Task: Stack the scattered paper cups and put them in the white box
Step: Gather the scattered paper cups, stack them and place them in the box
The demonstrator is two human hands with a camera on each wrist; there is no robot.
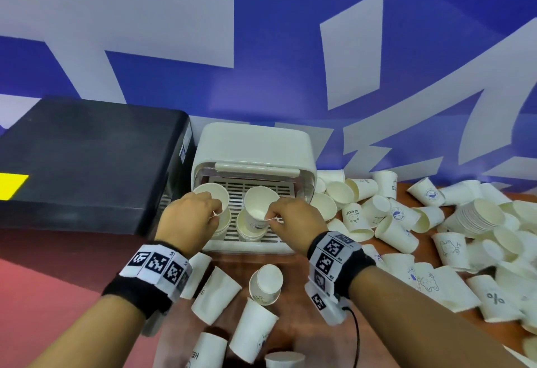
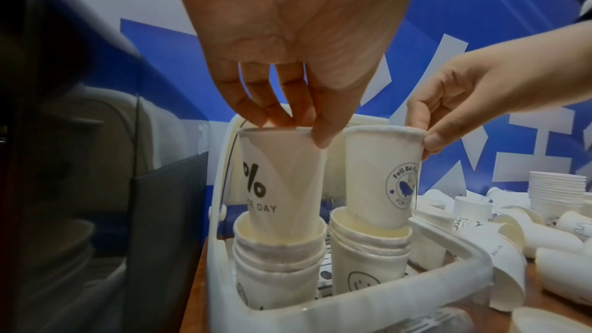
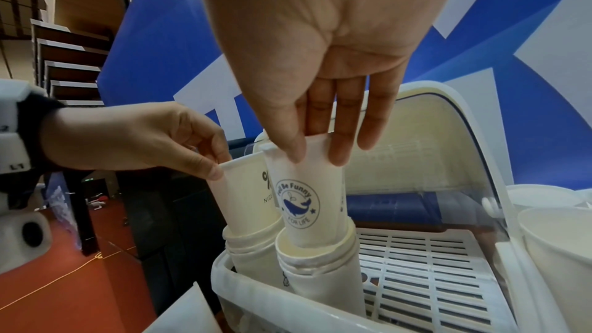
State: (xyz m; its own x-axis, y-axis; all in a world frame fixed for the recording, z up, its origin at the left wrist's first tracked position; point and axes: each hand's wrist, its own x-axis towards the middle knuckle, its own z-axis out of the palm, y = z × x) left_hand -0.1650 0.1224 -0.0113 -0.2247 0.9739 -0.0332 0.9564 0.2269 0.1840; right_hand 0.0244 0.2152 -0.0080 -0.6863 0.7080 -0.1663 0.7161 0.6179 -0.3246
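Observation:
The white box (image 1: 286, 247) stands open at the table's back, its slatted tray holding two upright cup stacks side by side. My left hand (image 1: 190, 216) pinches the rim of a "%" cup (image 2: 281, 181), whose base sits partly inside the left stack (image 2: 277, 270). My right hand (image 1: 290, 218) pinches the rim of a whale-logo cup (image 3: 306, 201), its bottom partly in the right stack (image 3: 320, 277). Both held cups stand upright and stick well out of their stacks. Scattered paper cups (image 1: 401, 222) cover the table on the right.
A black case (image 1: 87, 164) sits left of the box. Loose cups (image 1: 255, 309) lie on the wooden table in front of the box, between my forearms. A tall nested cup stack (image 1: 479, 216) lies among the pile at right. A blue-and-white wall stands behind.

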